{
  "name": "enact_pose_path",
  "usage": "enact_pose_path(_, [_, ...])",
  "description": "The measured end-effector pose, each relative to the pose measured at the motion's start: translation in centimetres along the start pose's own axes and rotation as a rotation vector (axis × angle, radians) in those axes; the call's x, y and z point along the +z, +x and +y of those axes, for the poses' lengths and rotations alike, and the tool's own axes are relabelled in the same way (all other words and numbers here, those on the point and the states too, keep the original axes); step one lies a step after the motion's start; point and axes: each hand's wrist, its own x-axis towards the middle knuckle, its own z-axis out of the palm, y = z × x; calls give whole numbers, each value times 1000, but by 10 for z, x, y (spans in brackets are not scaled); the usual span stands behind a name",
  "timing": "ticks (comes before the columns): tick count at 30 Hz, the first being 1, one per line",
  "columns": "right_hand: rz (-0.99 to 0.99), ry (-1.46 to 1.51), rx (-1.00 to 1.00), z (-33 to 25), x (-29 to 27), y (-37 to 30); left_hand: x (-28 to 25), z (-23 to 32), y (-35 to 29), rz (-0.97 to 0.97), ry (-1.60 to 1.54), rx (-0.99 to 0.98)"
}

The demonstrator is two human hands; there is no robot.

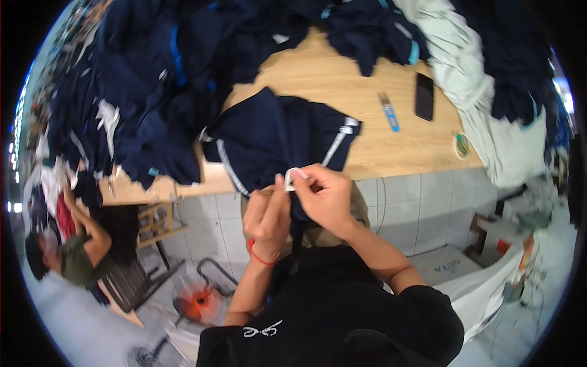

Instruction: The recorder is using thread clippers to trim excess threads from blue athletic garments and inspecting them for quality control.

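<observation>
A navy blue garment (267, 125) with white stripes lies spread on the wooden table (306, 67), its near end hanging over the front edge. Just in front of that edge my two hands meet at a small white strip (292, 178) on the garment's near end. My right hand (327, 194) pinches the strip between thumb and forefinger. Close beside it, my left hand (267, 217) is closed on the garment, fingertips against the strip. Whether the strip is sewn on cannot be made out.
Blue-handled thread snips (389, 113), a black phone (424, 96) and a small round item with green inside (461, 145) lie to the right. Navy garments (140, 73) heap up at left and back. Pale cloth (458, 67) drapes at right. Another person (79, 251) works at far left.
</observation>
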Motion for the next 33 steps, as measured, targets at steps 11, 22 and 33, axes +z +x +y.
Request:
enact_pose_path(11, [-182,180,-29,11,-3,1,-26,-9,-4,-207,-886,-1128])
enact_pose_path(22, [-402,-475,-679,-7,-22,6,-47,-7,18,-367,-665,-710])
enact_pose_path(33, [-665,-438,-611,-20,-39,19,-61,-27,15,-406,-277,-306])
